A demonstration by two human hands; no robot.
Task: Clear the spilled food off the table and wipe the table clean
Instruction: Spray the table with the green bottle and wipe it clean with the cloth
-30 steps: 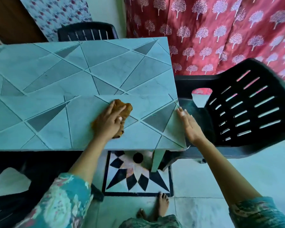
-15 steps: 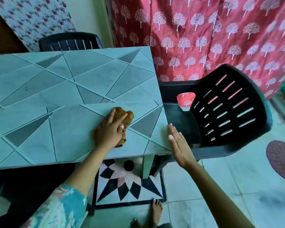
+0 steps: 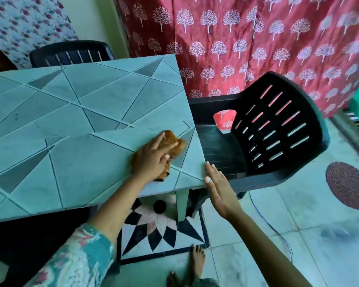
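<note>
At the left of the frame the table [image 3: 71, 112] runs out of view; its top is pale green, smooth, and scored with straight lines into triangles. A dark slatted chair [image 3: 71, 51] behind it shows only its back rail. Near the table's right edge the left hand [image 3: 151, 160] lies flat on a crumpled brown cloth [image 3: 174, 145], fingers straight and slightly spread, covering most of it. No spilled food can be made out on the top. Just right of the lower corner, the right hand [image 3: 220, 191] is held flat, fingers pressed together, fingertips at the table's rim. A black plastic armchair [image 3: 278, 129] stands close against that edge, leaving only a narrow gap. Pale floor tiles [image 3: 298, 214] lie open at lower right.
</note>
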